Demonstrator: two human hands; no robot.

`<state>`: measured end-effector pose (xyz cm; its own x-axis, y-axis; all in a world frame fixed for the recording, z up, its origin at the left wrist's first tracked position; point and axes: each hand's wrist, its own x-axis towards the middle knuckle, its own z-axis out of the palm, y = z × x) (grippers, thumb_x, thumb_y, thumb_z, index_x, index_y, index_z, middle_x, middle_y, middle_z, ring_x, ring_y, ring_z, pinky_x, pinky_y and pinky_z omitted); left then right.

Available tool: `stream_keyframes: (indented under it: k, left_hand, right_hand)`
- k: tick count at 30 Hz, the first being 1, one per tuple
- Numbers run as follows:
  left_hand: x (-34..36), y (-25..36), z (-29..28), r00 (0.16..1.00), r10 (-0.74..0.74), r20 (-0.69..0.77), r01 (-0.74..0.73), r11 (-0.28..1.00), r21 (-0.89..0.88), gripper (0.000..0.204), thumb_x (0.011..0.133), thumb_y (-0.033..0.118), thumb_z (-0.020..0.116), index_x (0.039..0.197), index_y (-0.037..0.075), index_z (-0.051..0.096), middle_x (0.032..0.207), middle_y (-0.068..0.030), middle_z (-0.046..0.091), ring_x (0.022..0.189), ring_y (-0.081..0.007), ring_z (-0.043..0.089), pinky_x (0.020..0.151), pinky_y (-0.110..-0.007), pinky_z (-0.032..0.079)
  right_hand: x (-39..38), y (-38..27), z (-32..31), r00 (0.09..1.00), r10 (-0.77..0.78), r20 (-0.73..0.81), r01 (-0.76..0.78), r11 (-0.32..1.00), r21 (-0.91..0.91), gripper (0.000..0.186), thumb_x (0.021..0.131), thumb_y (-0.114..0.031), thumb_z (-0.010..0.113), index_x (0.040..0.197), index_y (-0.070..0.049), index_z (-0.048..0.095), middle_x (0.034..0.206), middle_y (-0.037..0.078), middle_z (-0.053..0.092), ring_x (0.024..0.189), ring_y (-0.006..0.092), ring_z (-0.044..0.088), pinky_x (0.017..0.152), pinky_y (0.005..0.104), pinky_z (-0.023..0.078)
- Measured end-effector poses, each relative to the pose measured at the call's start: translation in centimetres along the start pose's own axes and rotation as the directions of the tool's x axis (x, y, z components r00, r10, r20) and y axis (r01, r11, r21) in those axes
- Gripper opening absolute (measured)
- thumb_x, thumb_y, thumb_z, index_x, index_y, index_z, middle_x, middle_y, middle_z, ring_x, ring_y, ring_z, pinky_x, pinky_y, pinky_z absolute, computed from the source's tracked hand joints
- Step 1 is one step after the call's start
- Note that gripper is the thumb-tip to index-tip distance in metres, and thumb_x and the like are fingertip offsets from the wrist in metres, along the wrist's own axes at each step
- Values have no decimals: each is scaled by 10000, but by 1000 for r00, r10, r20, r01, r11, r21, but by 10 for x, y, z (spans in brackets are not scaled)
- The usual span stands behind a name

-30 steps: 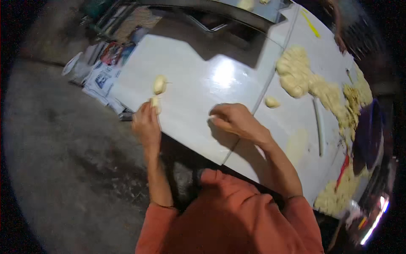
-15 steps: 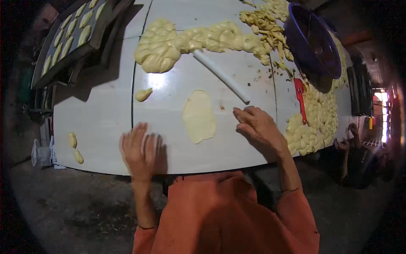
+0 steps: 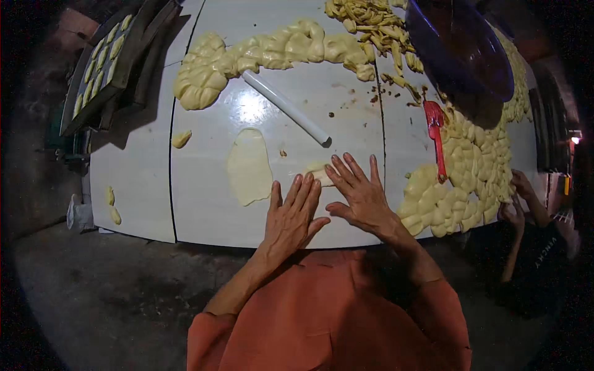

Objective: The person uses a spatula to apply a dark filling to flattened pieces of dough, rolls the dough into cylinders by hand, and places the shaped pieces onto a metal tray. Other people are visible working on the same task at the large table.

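Flat and splayed, the left hand [image 3: 289,216] and right hand [image 3: 365,201] are lying side by side, just apart, partly covering a small pale dough piece [image 3: 323,178] that is resting near a thin, smooth dough sheet [image 3: 249,170] on the glossy white table [image 3: 210,226], dark floor [image 3: 124,290] showing beyond.

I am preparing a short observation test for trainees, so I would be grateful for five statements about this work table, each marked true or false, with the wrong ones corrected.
1. The left hand and the right hand are both at a small dough piece. True.
2. The flat dough sheet lies to the right of the right hand. False: the flat dough sheet lies left of the left hand.
3. The white rod lies beyond both hands. True.
4. The red tool is inside the purple tub. False: the red tool lies outside the purple tub.
5. The tray at upper left holds long pale pieces. True.
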<state>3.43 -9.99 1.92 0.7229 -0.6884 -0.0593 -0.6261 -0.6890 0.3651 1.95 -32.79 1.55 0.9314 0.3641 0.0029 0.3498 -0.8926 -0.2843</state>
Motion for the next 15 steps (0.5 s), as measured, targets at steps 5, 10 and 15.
stream_keyframes:
  k: [5, 10, 15]
  left_hand:
    - [-4, 7, 9, 999, -38, -39, 38, 999, 7, 795, 968, 530, 582, 1578, 76, 350, 1638, -182, 341, 1513, -373, 321, 1177, -696, 162]
    - [-2, 10, 8, 998, -41, -55, 41, 999, -14, 771, 965, 504, 601, 1563, 75, 373, 1621, -182, 369, 1496, -380, 344, 1168, -708, 165]
    - [-3, 5, 2, 998, -45, -47, 42, 996, -73, 773, 946, 485, 637, 1550, 68, 395, 1608, -202, 377, 1492, -394, 344, 1165, -716, 160]
  right_hand:
    - [31, 38, 1, 952, 205, -227, -146, 956, 253, 735, 1004, -499, 559, 1560, -52, 378, 1565, 191, 430, 1482, 378, 342, 1215, 633, 147]
    - [77, 54, -1, 950, 225, -219, -225, 974, 25, 727, 1006, -567, 499, 1560, -106, 410, 1594, 209, 385, 1517, 418, 256, 1210, 668, 80]
    - [72, 60, -25, 993, 121, -5, -119, 979, 165, 665, 1028, -617, 412, 1408, -109, 610, 1598, 211, 378, 1524, 412, 251, 1229, 637, 54]
